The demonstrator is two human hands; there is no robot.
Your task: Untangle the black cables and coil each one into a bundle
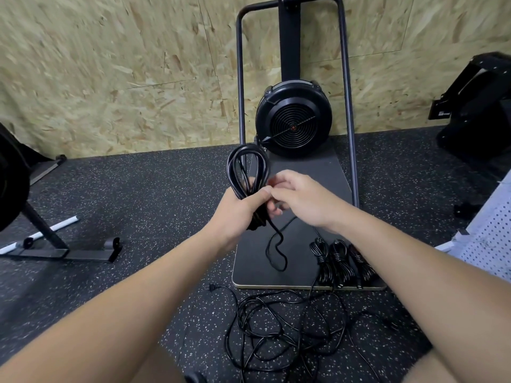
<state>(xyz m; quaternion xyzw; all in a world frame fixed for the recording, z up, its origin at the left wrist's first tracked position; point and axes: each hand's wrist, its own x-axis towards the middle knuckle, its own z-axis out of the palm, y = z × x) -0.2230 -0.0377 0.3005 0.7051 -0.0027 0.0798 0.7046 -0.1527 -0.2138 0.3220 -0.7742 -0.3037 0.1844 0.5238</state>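
Note:
My left hand (pixel 240 208) is closed around the middle of a black cable coil (pixel 248 169) whose loops stand up above my fist. My right hand (pixel 300 199) pinches the same cable beside my left thumb. The cable's loose tail (pixel 276 248) hangs from my hands and curls onto the dark platform (pixel 293 268). Three coiled black bundles (pixel 340 262) lie side by side on the platform's near right corner. A tangled heap of black cables (pixel 287 327) sprawls on the speckled floor in front of the platform, between my forearms.
A black fan machine (pixel 293 117) with a tall metal frame (pixel 240 78) stands at the far end of the platform against an OSB wall. Black equipment legs (pixel 66 251) lie at left, a black box (pixel 481 106) at right, and a white perforated panel (pixel 489 233) at the right edge.

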